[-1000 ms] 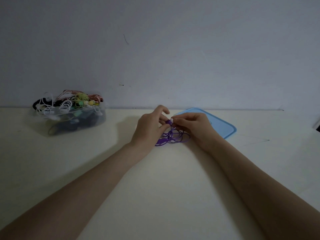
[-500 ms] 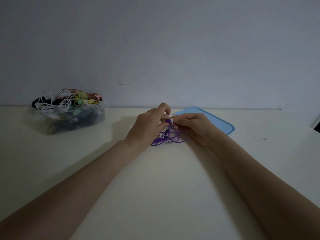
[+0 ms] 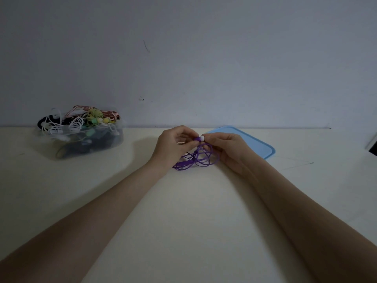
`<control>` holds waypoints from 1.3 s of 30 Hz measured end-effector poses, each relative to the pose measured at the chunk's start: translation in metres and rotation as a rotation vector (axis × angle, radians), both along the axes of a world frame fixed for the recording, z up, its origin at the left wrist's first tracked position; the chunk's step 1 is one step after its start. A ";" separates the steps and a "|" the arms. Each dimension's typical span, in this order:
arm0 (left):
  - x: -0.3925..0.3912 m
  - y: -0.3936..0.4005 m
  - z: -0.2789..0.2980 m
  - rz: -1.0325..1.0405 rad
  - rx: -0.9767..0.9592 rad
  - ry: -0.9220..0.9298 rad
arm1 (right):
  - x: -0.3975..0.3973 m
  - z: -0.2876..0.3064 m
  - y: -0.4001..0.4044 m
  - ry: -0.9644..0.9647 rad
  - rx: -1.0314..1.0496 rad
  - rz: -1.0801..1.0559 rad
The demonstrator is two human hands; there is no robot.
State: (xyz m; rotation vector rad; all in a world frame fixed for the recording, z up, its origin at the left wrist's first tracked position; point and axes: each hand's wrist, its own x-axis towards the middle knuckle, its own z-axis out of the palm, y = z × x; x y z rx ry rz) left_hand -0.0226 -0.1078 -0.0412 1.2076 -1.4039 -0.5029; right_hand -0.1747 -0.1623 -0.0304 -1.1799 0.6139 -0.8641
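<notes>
Purple wired earphones [image 3: 195, 159] lie in a loose tangle of loops on the cream table [image 3: 183, 221], between my two hands. My left hand [image 3: 173, 145] pinches the purple earbud at the top of the tangle with thumb and fingertips. My right hand [image 3: 226, 148] pinches the white tip of the same earbud from the other side, with its lower fingers curled into the cable loops. The earbud is lifted slightly above the table while the remaining cable rests on it.
A clear plastic box [image 3: 85, 139] crammed with several coiled earphones and cables in white, black, red and yellow-green stands at the back left by the wall. A light blue lid [image 3: 257, 146] lies flat behind my right hand. A dark object [image 3: 374, 145] shows at the right edge.
Both hands have lifted the earbud a little higher and drawn their fingertips together on it; the white tip now shows between them. The cable loops have shifted slightly.
</notes>
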 end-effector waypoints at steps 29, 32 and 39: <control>0.008 0.002 0.000 -0.111 0.119 0.126 | 0.003 -0.006 0.001 0.043 -0.119 -0.033; 0.008 0.002 0.002 -0.117 0.127 0.093 | 0.001 -0.003 0.002 0.064 -0.123 0.000; 0.008 0.002 0.000 -0.114 0.174 0.199 | 0.004 -0.006 0.001 0.083 -0.143 -0.052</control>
